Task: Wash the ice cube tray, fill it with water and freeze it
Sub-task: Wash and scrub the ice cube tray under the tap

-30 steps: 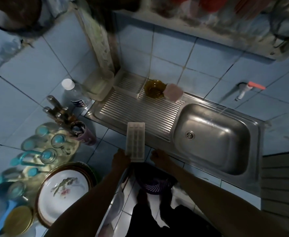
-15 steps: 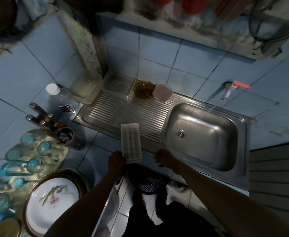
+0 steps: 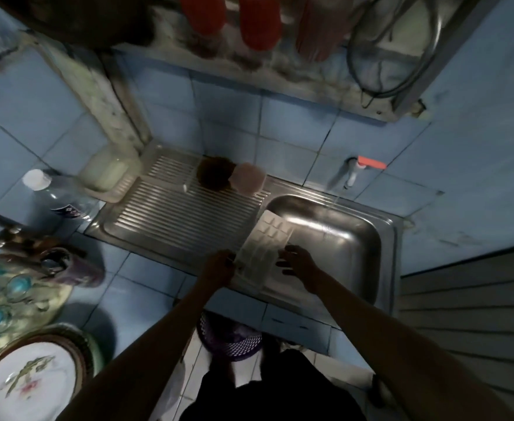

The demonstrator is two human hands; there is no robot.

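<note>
The white ice cube tray (image 3: 265, 241) lies tilted over the left edge of the steel sink basin (image 3: 340, 241), its far end reaching into the basin. My left hand (image 3: 217, 268) grips the tray's near left corner. My right hand (image 3: 295, 259) touches the tray's near right edge with its fingers spread. A white tap with an orange handle (image 3: 360, 168) sticks out of the blue tiled wall above the basin, and a thin stream of water runs from it.
A ribbed steel draining board (image 3: 183, 220) lies left of the basin, with a brown bowl (image 3: 214, 176) and a pink sponge (image 3: 248, 179) at its back. A soap dish (image 3: 104, 173), a bottle (image 3: 58, 196), knives, glasses and a plate (image 3: 28, 387) crowd the left counter.
The tray has moved right from the counter's front edge to the sink basin. My right hand has left the counter edge and come onto the tray.
</note>
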